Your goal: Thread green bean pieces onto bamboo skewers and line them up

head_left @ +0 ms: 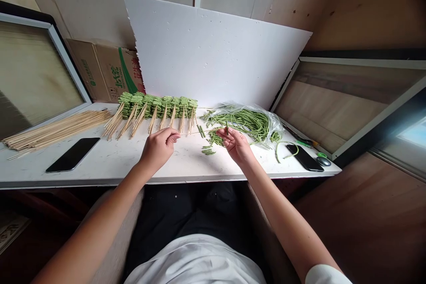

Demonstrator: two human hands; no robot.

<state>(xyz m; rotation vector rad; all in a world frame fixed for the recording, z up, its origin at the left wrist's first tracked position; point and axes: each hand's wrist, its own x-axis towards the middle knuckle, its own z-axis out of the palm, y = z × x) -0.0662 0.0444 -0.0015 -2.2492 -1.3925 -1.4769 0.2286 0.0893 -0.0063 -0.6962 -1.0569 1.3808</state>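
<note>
My left hand [159, 145] is closed round one end of a thin wooden skewer [193, 133], which runs level to the right above the white table. At its other end my right hand [238, 145] pinches a short green bean piece [226, 126] against the skewer tip. Whether the tip has pierced the piece cannot be made out. Cut bean pieces [208, 150] lie on the table between the hands, some partly behind my right fingers. Beyond them, long green beans [251, 122] spill from a clear plastic bag [273, 120].
Skewers threaded with bean pieces [159, 105] are stacked at the back left. Bare skewers [60, 128] lie at the left, behind a phone [73, 154]. Another phone [304, 157] is at the right. A white foam board [216, 53] and cardboard box [106, 71] stand behind.
</note>
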